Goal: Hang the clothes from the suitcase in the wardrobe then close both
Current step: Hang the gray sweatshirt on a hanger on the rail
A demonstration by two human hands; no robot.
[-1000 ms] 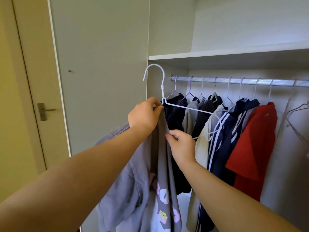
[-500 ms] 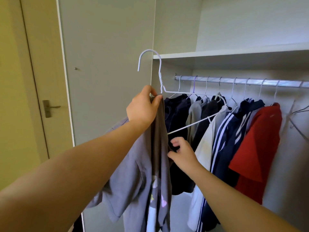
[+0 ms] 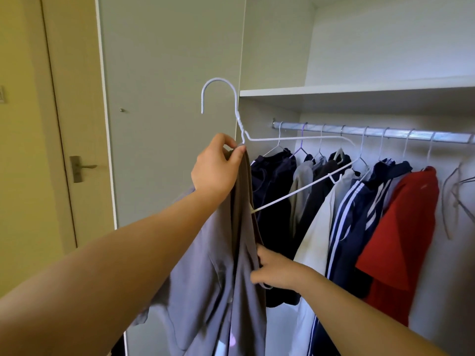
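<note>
My left hand (image 3: 216, 170) holds up a white wire hanger (image 3: 295, 160) together with the top of a grey T-shirt (image 3: 216, 278) in front of the open wardrobe. The shirt hangs bunched down from that grip, covering the hanger's left arm; its right arm sticks out bare. Lower down, my right hand (image 3: 275, 271) pinches the shirt's right edge. The suitcase is out of view.
A metal rail (image 3: 401, 133) under a white shelf (image 3: 359, 91) carries several hung garments: dark ones, a cream one, a striped navy jacket and a red shirt (image 3: 401, 227). Empty hangers (image 3: 460, 196) hang at the right end. The open wardrobe door (image 3: 167, 98) and a room door (image 3: 77, 150) stand left.
My left hand has lifted the hanger and shirt higher. My right hand slid down along the shirt's edge from near the hanger to well below it.
</note>
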